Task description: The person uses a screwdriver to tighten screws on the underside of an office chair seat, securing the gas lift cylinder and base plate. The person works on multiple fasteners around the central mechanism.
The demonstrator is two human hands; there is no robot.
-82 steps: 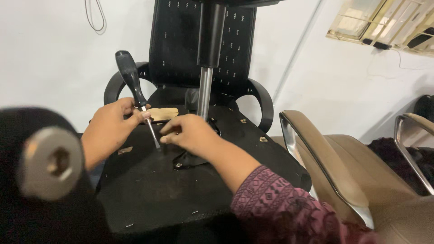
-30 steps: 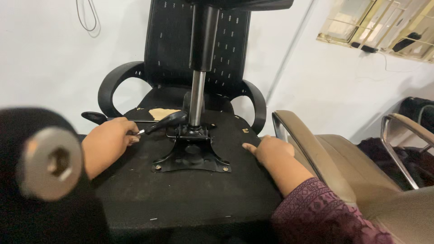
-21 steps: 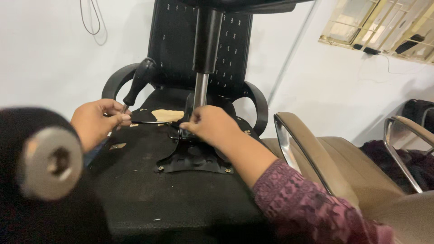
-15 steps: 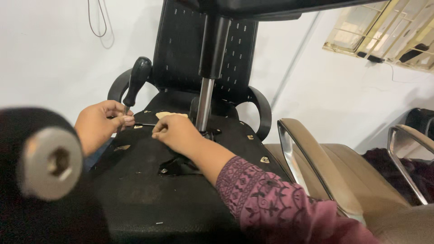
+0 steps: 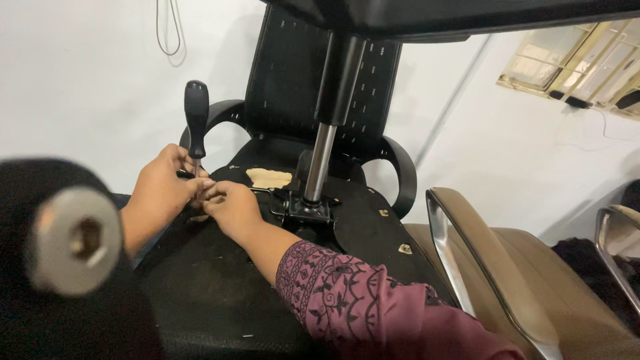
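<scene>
Black-handled screwdriver (image 5: 196, 117) standing upright, handle up, shaft pinched low in the curled fingers of the left hand (image 5: 162, 189), tip hidden behind the fingers at the left part of the overturned office chair's seat underside (image 5: 220, 280). Right hand (image 5: 230, 205) pressed against the left one, fingers bent down at the screwdriver's tip; whether anything sits in its grip, impossible to tell. Patterned maroon sleeve (image 5: 353, 300) running back from the right wrist toward the lower right.

Just right of the right hand, the black metal seat mechanism plate (image 5: 308, 212) bolted to the underside, with the chrome gas-lift column (image 5: 320, 163) rising from it into a black sleeve and on up to the chair base (image 5: 453, 13) across the top edge. Pale torn patch (image 5: 269, 177) in the black fabric just beyond the hands, small pale scraps farther right. Behind the hands, the perforated black backrest (image 5: 313, 73) and curved black armrests (image 5: 223, 113) against a white wall. Well to the right, a tan upholstered chair with chrome arms (image 5: 493, 267). Near the left forearm, a blurred black roller with a grey metal hub (image 5: 70, 240), blocking the lower left corner. Thin cord loop (image 5: 170, 30) hanging on the wall above the left hand. Barred window (image 5: 580, 70) at upper right.
</scene>
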